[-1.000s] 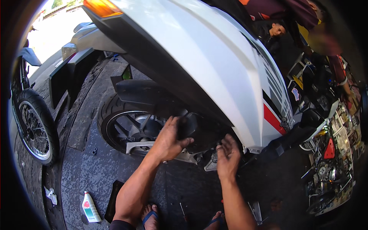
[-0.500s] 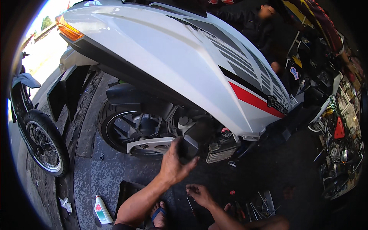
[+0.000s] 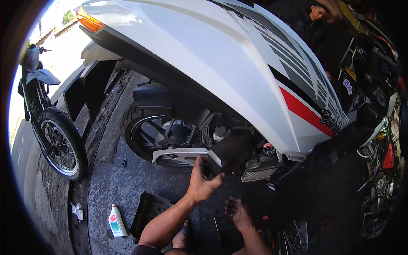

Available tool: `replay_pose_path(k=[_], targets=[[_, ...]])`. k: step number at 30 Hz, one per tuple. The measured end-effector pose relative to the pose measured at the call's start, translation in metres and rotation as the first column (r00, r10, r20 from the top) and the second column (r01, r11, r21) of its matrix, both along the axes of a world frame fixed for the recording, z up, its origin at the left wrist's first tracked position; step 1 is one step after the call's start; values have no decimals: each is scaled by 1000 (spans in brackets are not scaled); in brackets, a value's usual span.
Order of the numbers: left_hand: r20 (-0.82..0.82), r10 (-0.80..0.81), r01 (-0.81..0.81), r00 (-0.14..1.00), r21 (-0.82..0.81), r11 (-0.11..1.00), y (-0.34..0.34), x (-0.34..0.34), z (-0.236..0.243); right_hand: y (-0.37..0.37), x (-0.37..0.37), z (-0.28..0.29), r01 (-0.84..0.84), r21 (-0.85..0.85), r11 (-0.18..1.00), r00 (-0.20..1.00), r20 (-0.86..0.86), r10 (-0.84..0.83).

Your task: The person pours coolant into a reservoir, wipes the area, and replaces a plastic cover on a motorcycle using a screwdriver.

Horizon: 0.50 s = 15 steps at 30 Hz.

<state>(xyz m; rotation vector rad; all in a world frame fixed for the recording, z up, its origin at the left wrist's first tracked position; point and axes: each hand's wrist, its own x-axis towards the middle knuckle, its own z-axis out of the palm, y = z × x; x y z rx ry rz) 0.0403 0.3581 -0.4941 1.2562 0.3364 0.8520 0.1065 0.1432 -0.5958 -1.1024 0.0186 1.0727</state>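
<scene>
A scooter with white bodywork fills the upper middle, its rear wheel beneath. Low on its side, beside a silver swingarm piece, is a black angular cover with a pale edge. My left hand grips the cover's lower corner, thumb on the near side and fingertips partly hidden behind it. Below and to the right, my right hand is raised above the floor, fingers apart and slightly bent, holding nothing. A screwdriver lies on the floor just left of it.
A white bottle stands beside a dark tray at lower left. Several tools lie at lower right. Another motorcycle's wheel is at far left. A person is beyond the scooter, and motorcycle parts crowd the right side.
The view has shifted, so the scooter sits further right. My left hand keeps its grip on the cover. My right hand has turned upward and its fingers have spread.
</scene>
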Motion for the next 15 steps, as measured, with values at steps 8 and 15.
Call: replay_pose_path(k=[8, 15], targets=[[-154, -101, 110, 983, 52, 993, -15, -6, -5, 111, 23, 88, 223, 487, 844, 955, -283, -89], [-202, 78, -50, 976, 138, 989, 8, -6, 10, 146, 6, 84, 336, 578, 744, 912, -395, -105]])
